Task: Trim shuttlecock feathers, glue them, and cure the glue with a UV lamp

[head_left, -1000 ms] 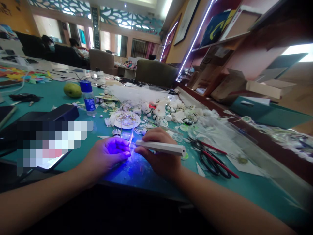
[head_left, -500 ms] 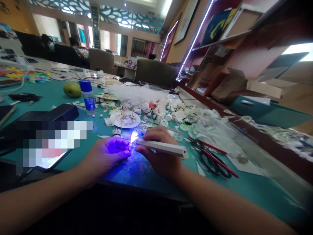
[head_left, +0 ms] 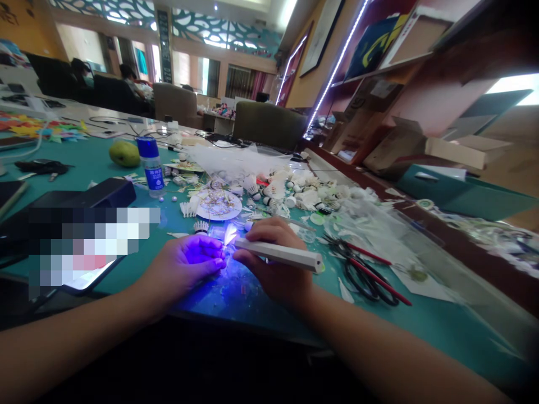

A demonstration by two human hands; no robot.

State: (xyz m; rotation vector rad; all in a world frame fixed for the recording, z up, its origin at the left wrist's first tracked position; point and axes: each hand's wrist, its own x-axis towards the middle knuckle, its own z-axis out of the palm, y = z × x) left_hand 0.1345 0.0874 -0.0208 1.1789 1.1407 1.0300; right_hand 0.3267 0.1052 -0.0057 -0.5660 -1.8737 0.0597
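Between the fingertips of my left hand is pinched a small white feather-like piece, lit bright violet. My right hand is closed around a white pen-shaped light, whose tip points left at the piece and casts blue-violet light over my left fingers and the mat. A shuttlecock lies just beyond my left hand. Behind it, a round white plate holds thin gold-coloured bits.
Glue bottle, green fruit and phone are on the left. Shuttlecocks and feathers heap up behind my hands. Black-handled scissors and red-handled pliers lie on the green mat. People sit far back.
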